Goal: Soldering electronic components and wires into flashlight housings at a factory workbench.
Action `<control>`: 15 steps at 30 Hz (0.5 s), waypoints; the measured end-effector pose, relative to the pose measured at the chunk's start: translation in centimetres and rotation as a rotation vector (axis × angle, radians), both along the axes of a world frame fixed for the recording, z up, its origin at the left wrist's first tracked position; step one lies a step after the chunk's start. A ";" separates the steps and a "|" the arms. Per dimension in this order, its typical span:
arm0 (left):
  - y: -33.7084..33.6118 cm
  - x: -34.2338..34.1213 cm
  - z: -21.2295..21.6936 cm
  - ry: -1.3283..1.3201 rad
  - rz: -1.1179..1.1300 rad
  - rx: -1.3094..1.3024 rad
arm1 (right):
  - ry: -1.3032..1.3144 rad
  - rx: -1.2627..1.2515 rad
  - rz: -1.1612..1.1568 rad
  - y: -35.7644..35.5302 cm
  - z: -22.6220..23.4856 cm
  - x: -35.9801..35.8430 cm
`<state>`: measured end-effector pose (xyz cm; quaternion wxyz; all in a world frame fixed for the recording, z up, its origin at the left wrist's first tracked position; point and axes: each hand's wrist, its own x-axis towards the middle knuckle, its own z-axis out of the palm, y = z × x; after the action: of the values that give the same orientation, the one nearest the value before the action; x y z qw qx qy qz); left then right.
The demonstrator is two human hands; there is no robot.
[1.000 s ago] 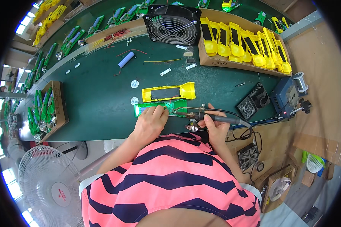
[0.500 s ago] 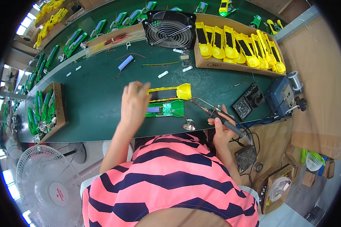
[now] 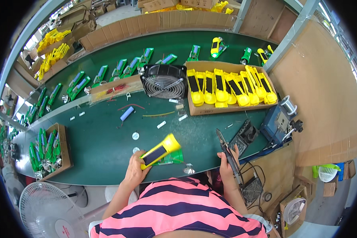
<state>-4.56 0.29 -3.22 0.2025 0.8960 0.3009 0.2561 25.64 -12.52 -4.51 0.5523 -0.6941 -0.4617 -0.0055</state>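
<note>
Green bench (image 3: 95, 146): one yellow casing (image 3: 156, 154), left hand (image 3: 134, 171); one soldering iron (image 3: 228, 156), right hand (image 3: 226, 170).

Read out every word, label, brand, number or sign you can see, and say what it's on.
I won't copy printed wording; marks show here:
Two round white stickers: dark print, too small to read.
Cardboard box of yellow casings: faint dark marking on its front, too small.
White fan's hub: red marking, blurred.
Held yellow casing and soldering iron: none I can make out.
</note>
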 end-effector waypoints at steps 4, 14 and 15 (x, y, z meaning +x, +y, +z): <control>4.1 2.0 3.9 0.008 -0.147 0.137 | -0.095 -0.013 0.010 0.8 -0.9 1.3; 32.6 17.5 11.6 0.030 0.194 0.133 | -0.130 -0.234 -0.037 0.9 -1.0 0.9; 35.3 18.7 9.9 0.060 0.252 0.096 | -0.131 -0.249 -0.030 0.9 -0.9 0.9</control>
<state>14.18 35.63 6.70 0.1165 0.8671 0.4043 0.2668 26.53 -11.60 -5.42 0.4307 -0.7620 -0.4836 -0.0017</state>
